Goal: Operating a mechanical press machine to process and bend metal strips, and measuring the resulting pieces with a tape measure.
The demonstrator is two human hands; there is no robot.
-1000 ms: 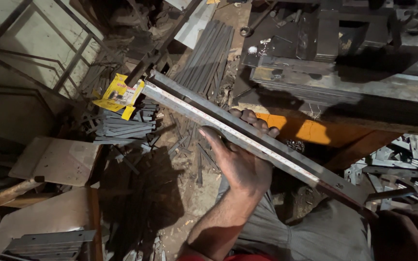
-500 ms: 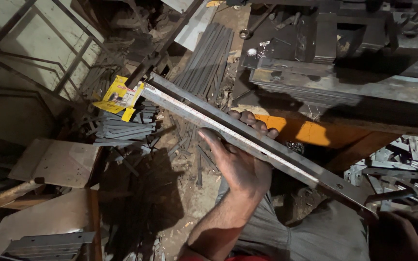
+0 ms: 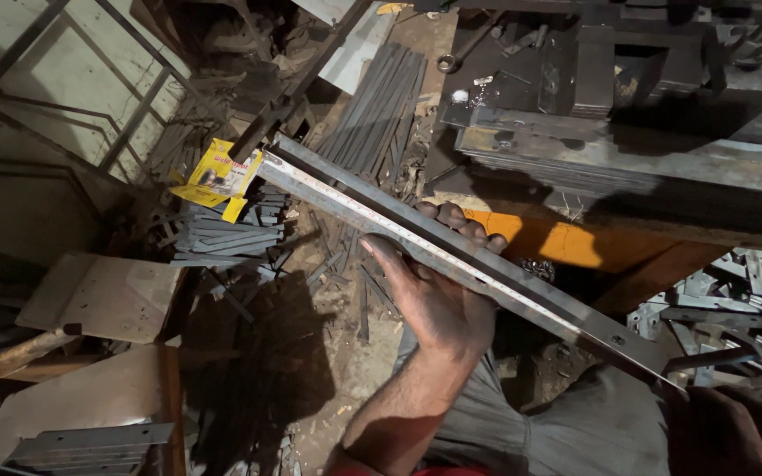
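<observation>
Metal bar point(image 3: 451, 247): a long flat steel strip held above the floor; its long axis runs diagonally, far end pointing to the upper left, near end low at the right by your lap.
Measuring tape point(image 3: 416, 242): a pale graduated band lying along the bar's upper face, parallel to its long axis.
Left hand point(image 3: 438, 295): your fingers curl over the far edge of the bar near its middle and the thumb lies on the near side, so the hand is closed around it.
Right hand point(image 3: 734, 432): dark and partly out of view at the bar's lower right end; whether it grips the bar cannot be told.
Yellow package point(image 3: 218, 176): a flat yellow card pack with red print, lying on stacked strips just beside the bar's far end.
Cut strips point(image 3: 222, 234): short grey pieces piled loosely on the floor.
Table point(image 3: 628, 159): dark steel table at upper right, carrying heavy metal blocks.
</observation>
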